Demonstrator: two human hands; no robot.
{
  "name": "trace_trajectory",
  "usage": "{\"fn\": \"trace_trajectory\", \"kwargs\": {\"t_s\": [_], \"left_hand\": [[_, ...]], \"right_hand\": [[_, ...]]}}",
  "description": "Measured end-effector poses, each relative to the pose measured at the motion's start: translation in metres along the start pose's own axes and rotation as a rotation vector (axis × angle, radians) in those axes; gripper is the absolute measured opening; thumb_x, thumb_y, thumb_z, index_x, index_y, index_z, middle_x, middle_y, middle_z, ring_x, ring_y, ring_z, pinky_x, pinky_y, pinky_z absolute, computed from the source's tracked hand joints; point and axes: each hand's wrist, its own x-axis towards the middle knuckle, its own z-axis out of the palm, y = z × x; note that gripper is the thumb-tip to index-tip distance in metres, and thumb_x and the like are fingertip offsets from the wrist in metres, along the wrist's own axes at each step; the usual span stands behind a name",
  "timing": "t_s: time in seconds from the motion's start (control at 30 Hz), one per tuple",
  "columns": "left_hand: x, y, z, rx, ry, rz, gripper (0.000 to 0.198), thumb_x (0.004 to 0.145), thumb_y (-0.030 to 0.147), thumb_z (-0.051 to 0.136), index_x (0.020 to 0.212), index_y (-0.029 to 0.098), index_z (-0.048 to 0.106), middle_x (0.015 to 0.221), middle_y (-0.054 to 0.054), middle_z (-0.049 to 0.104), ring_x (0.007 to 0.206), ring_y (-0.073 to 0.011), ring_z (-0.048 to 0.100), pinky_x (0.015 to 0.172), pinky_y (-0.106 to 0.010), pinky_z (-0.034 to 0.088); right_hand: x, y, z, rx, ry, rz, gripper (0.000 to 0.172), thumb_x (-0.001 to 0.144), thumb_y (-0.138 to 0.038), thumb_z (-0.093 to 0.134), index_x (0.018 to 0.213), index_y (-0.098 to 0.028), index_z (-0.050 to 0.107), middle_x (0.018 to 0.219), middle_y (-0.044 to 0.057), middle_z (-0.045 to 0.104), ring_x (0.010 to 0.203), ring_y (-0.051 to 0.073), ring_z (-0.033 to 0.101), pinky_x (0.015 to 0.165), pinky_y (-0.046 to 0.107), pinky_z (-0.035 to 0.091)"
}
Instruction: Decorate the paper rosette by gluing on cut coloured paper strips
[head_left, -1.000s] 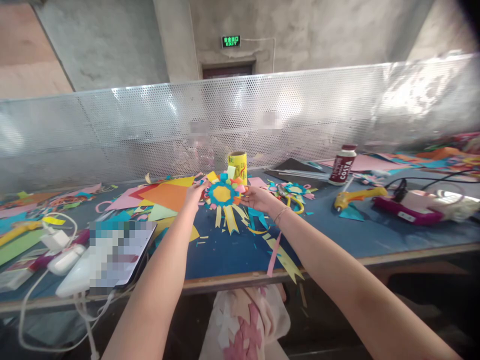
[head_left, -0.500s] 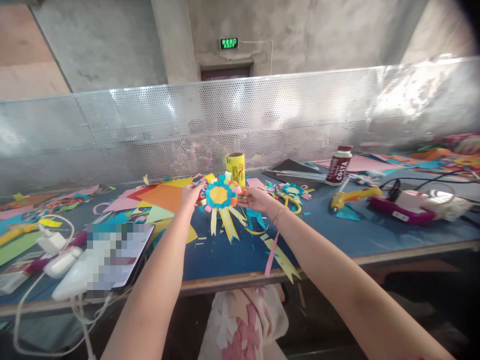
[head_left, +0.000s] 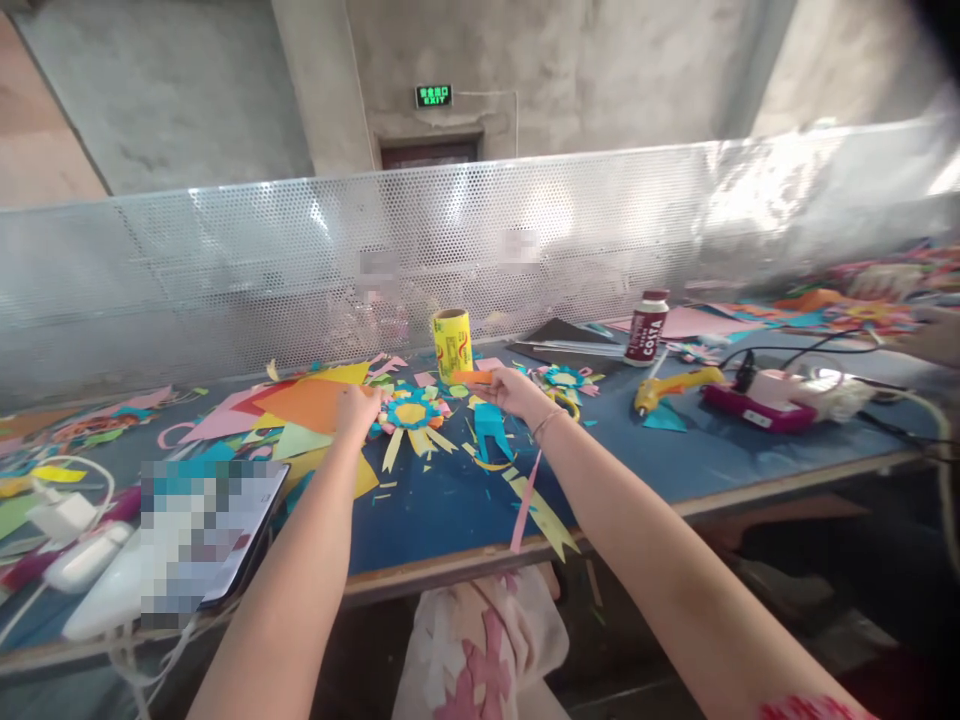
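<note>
A paper rosette (head_left: pixel 411 412), with a yellow centre, a blue ruffle, multicoloured loops and pale yellow tails, is low at the tabletop. My left hand (head_left: pixel 358 410) has its fingers closed at the rosette's left edge. To the right and slightly higher, my right hand (head_left: pixel 514 390) pinches a flat orange strip (head_left: pixel 474 377) that points left, clear of the rosette. Just behind the strip stands a yellow tape roll (head_left: pixel 452 345). A blue paper ribbon piece (head_left: pixel 491 432) lies below my right hand. Another small rosette (head_left: pixel 564 377) rests beyond that wrist.
Coloured paper sheets (head_left: pixel 315 400) lie left of the rosette. A phone (head_left: pixel 251 520) is at the front left. Rightward are a yellow glue gun (head_left: pixel 679 388), a bottle (head_left: pixel 646 328) and a purple power strip (head_left: pixel 757 410). A perforated metal screen (head_left: pixel 300 270) borders the table's back.
The rosette has come down toward the table with my left hand at its edge. My right hand has let go of it and moved off to the right, keeping the orange strip.
</note>
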Motion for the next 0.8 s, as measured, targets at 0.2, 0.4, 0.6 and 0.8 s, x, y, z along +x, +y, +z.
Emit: {"fn": "trace_trajectory", "kwargs": {"t_s": [0.2, 0.4, 0.6, 0.8], "left_hand": [[-0.037, 0.018, 0.055, 0.191, -0.161, 0.1, 0.017, 0.061, 0.022, 0.077, 0.068, 0.019, 0.062, 0.084, -0.009, 0.068, 0.089, -0.0233, 0.064, 0.075, -0.028, 0.048], [-0.075, 0.022, 0.086, -0.217, -0.337, -0.082, 0.025, 0.066, 0.038, 0.075, 0.075, 0.018, 0.064, 0.08, -0.005, 0.067, 0.068, -0.0139, 0.063, 0.064, -0.024, 0.049], [-0.079, 0.022, 0.083, -0.32, -0.128, 0.06, 0.025, 0.067, 0.042, 0.072, 0.067, 0.02, 0.061, 0.066, -0.001, 0.063, 0.062, -0.015, 0.061, 0.056, -0.023, 0.045], [-0.077, 0.03, 0.081, -0.47, -0.125, -0.03, 0.03, 0.06, 0.04, 0.078, 0.073, 0.018, 0.062, 0.071, -0.002, 0.065, 0.071, -0.0154, 0.063, 0.061, -0.024, 0.049]], "right_hand": [[-0.012, 0.0, 0.013, 0.158, -0.066, 0.019, 0.042, 0.06, 0.004, 0.04, 0.096, -0.011, 0.054, 0.086, 0.011, 0.067, 0.076, 0.016, 0.069, 0.074, 0.024, 0.059], [-0.025, 0.012, 0.043, 0.217, -0.107, 0.052, 0.037, 0.063, 0.004, 0.038, 0.091, -0.014, 0.055, 0.079, 0.008, 0.067, 0.07, 0.014, 0.067, 0.067, 0.023, 0.058], [-0.043, 0.038, 0.078, 0.039, -0.143, -0.059, 0.023, 0.069, 0.0, 0.047, 0.078, -0.021, 0.051, 0.067, -0.001, 0.059, 0.063, 0.013, 0.061, 0.06, 0.024, 0.054], [-0.064, -0.028, 0.001, -1.198, 0.165, -0.577, 0.029, 0.067, -0.012, 0.065, 0.096, -0.017, 0.061, 0.108, 0.012, 0.06, 0.105, 0.025, 0.056, 0.09, 0.038, 0.048]]}}
